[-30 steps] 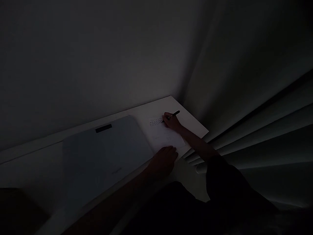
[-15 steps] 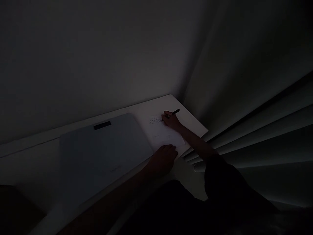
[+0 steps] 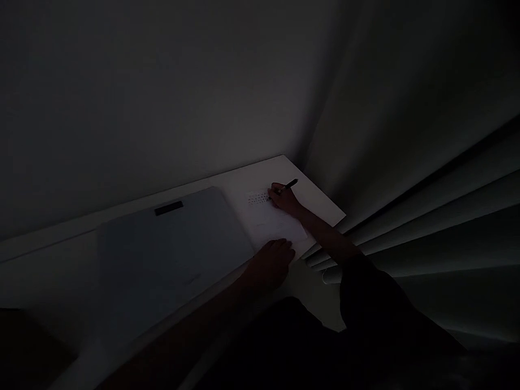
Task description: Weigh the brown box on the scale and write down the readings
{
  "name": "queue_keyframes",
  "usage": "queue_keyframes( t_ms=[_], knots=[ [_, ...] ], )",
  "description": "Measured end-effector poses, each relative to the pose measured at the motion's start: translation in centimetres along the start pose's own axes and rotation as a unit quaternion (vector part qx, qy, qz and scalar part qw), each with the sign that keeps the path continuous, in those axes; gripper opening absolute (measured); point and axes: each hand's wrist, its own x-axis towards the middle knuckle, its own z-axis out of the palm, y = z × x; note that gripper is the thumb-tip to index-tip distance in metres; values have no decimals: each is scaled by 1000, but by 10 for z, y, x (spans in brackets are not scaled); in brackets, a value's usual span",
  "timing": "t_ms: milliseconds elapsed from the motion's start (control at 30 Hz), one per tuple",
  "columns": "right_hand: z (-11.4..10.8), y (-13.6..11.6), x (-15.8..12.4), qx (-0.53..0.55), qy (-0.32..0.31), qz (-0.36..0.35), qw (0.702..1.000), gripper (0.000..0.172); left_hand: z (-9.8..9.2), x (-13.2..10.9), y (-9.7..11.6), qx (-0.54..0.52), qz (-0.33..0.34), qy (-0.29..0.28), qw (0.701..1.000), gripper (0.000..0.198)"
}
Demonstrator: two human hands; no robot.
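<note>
The scene is very dark. My right hand (image 3: 285,199) grips a dark pen (image 3: 289,186), its tip down on a white sheet of paper (image 3: 273,222) beside a few rows of small marks (image 3: 258,199). The sheet lies on a white desk (image 3: 320,201) near its far right corner. My left hand (image 3: 271,260) rests flat on the sheet's near edge, fingers spread a little, holding nothing.
A large pale blue-grey pad (image 3: 170,254) with a small black bar (image 3: 168,208) at its far edge lies on the desk left of the paper. A wall (image 3: 162,97) rises behind the desk. Folded curtains (image 3: 426,216) hang at the right.
The pen hand has crept slightly along the rows of marks. The view has shifted a little; the left hand stays on the paper.
</note>
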Motion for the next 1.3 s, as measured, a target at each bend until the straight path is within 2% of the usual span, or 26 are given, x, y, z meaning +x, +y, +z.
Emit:
queue_keyframes(
  t_ms=[233,500,700,967,1067,1133,1167,1300],
  knots=[
    [2,2,3,8,28,8,1000,32,0,1,0,-35,-9,-19,999,35],
    [3,-4,2,11,22,22,999,27,3,2,0,-35,-11,-31,999,36],
    [1,-1,3,11,20,25,999,27,5,1,0,-9,-5,-7,1000,33],
    [0,3,3,15,20,16,1000,30,6,1,0,-28,-14,-6,999,34],
    [-5,5,5,-25,85,-23,996,37,6,1,0,-25,-12,-2,1000,35],
    [-12,7,9,-87,135,-64,985,41,5,2,0,-23,-8,-6,1000,35],
    [-15,8,11,-123,141,-88,978,41,4,2,0,-22,-10,-7,1000,35],
    [-26,16,19,-242,66,-216,944,26,0,2,1,-25,-9,-12,1000,34]
  ],
)
